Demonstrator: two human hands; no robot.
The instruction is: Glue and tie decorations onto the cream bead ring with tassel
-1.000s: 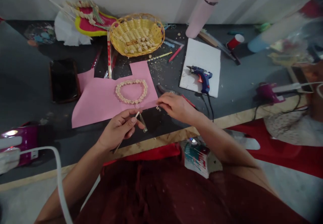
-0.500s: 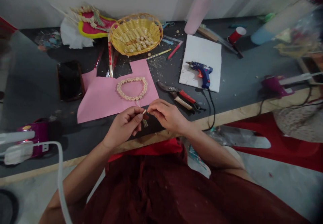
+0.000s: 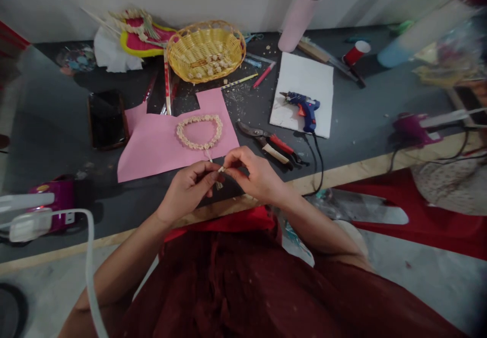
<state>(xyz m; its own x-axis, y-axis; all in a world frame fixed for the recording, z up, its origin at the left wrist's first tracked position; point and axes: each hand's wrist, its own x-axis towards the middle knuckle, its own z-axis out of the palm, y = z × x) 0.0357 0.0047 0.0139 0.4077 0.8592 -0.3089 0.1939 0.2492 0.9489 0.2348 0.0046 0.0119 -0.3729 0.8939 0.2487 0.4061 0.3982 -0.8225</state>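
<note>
A small pale piece [image 3: 221, 169] is pinched between the fingertips of the left hand [image 3: 188, 188] and the right hand [image 3: 256, 175], seemingly so that it can be steadied from one side and worked finely from the other. The loop [image 3: 198, 119] is laid flat on the pink sheet [image 3: 148, 147] just beyond the hands, probably so that its shape is kept and its cream beads are shown up. The piece is seen as short, narrow and knobbly, but its finer form is partly hidden by the fingers.
</note>
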